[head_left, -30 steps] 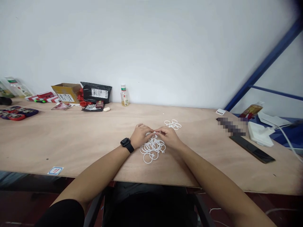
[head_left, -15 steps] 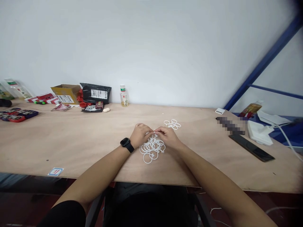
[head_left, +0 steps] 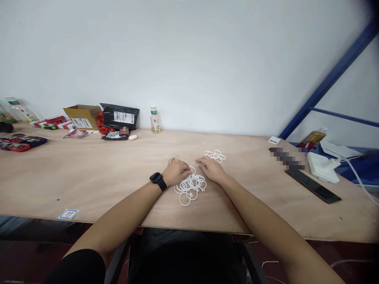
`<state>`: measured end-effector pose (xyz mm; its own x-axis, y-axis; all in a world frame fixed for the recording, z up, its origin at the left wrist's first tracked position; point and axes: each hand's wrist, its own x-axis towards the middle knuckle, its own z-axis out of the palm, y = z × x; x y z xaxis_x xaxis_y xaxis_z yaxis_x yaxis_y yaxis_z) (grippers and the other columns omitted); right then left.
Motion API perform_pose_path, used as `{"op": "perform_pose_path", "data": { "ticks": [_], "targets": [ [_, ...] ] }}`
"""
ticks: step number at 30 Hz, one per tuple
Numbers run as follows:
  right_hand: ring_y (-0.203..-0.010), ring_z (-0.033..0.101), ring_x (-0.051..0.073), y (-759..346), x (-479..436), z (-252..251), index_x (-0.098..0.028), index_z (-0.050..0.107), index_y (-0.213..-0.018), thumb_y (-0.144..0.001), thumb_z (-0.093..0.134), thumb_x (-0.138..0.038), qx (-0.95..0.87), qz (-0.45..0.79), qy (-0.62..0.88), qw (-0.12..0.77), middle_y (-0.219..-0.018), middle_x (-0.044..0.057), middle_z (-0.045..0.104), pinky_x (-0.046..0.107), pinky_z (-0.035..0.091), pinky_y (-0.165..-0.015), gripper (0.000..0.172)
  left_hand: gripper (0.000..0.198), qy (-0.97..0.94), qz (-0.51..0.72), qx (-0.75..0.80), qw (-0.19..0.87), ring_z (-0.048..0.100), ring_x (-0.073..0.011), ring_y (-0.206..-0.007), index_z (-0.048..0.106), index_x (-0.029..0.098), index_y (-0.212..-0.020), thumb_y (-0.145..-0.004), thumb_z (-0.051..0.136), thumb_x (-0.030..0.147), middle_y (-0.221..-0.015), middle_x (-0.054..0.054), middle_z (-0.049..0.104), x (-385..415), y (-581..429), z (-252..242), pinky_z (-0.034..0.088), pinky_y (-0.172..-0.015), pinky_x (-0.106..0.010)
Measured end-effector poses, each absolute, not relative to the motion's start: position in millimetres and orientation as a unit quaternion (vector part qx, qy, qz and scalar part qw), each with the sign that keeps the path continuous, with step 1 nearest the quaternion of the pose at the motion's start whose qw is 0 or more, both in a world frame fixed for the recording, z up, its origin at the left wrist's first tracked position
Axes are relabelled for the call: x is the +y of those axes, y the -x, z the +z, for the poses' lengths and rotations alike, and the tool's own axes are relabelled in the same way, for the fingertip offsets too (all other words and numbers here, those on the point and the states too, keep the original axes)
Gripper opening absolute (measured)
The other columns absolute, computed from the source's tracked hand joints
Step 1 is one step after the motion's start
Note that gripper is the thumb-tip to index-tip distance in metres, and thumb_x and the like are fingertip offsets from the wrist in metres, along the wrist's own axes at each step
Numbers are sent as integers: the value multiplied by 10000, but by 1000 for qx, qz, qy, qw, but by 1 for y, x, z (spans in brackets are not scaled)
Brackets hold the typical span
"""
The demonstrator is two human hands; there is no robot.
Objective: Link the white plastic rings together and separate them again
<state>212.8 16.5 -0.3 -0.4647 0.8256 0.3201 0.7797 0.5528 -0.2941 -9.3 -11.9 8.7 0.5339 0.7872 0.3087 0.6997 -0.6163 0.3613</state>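
Observation:
A pile of white plastic rings (head_left: 190, 186) lies on the plywood table (head_left: 89, 173) in front of me. My left hand (head_left: 176, 172), with a black watch on its wrist, rests at the pile's upper left. Its fingers are curled over a ring at the pile's top edge. My right hand (head_left: 212, 169) rests at the pile's upper right with its fingers lying stretched towards the left, nothing plainly in them. A gap shows between the two hands. A smaller group of white rings (head_left: 216, 155) lies just beyond the right hand.
At the back left stand a cardboard box (head_left: 82, 116), a black bag (head_left: 121, 116), red items and a small bottle (head_left: 154, 119). A long dark bar (head_left: 313, 185), white packets (head_left: 322, 167) and a blue frame (head_left: 328, 85) are at the right.
The hands were pinched together over the top of the pile. They have now drawn apart and settled lower onto the table, the right hand's fingers flattening.

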Motion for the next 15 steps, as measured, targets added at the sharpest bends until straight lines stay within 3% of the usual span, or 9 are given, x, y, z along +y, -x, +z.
{"op": "perform_pose_path", "data": {
  "ticks": [4,7,15],
  "targets": [
    [-976,604,158,-196,8,-6,-262,628,-1213,-889,467,-98,-895,74,406,171,-1090,60,634,249,448,-817,397,249,-879,222,410,106,623,-200,-960,694,241,-827,-895,509,393,-920,-14,736,-11,9,9,286,-1015,-450],
    [-937,611,162,-197,8,-6,-251,681,-1114,-891,497,-138,-897,71,405,161,-1041,61,637,249,445,-789,310,251,-877,224,411,110,620,-203,-961,699,241,-834,-887,521,411,-923,-18,737,-10,10,8,266,-1032,-462],
    [-832,631,173,-211,16,0,-200,706,-928,-850,594,-219,-845,113,457,256,-907,42,707,276,452,-742,138,184,-847,229,468,102,592,-222,-1010,691,251,-843,-850,585,401,-952,-10,719,-10,11,11,180,-1081,-519]
  ]
}}
